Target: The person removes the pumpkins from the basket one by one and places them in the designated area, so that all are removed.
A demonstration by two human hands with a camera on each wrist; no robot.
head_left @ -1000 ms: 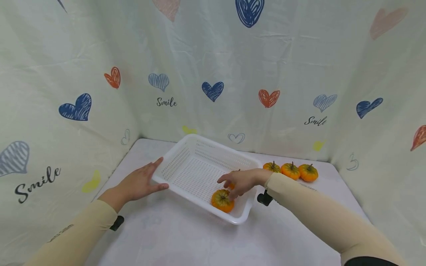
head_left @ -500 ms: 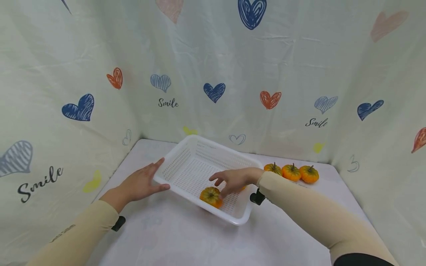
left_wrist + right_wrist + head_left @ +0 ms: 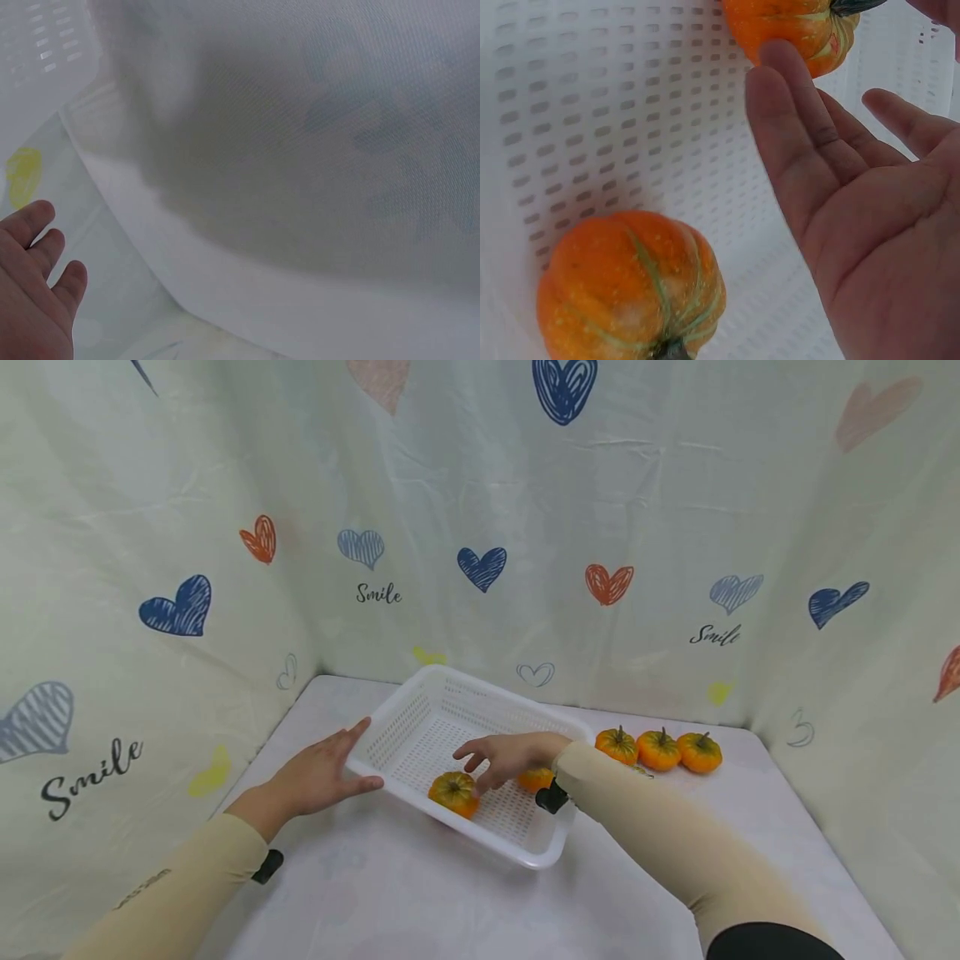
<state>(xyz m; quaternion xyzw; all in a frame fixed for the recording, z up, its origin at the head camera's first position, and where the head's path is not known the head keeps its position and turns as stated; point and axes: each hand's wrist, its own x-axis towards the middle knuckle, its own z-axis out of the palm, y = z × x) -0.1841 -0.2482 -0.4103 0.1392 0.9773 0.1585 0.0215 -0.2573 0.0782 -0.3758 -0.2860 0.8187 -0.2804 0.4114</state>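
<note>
With room by the far edge of basket (image 3: 487, 710), touching left corner with left hand (image 3: 309, 777), green-streaked orange pumpkin (image 3: 452, 793) with right hand (image 3: 512, 756), with fingers released

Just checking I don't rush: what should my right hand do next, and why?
Probably lift the right hand off the nearest pumpkin: its fingers look straight, that pumpkin sits in the basket, and three pumpkins remain outside.
</note>
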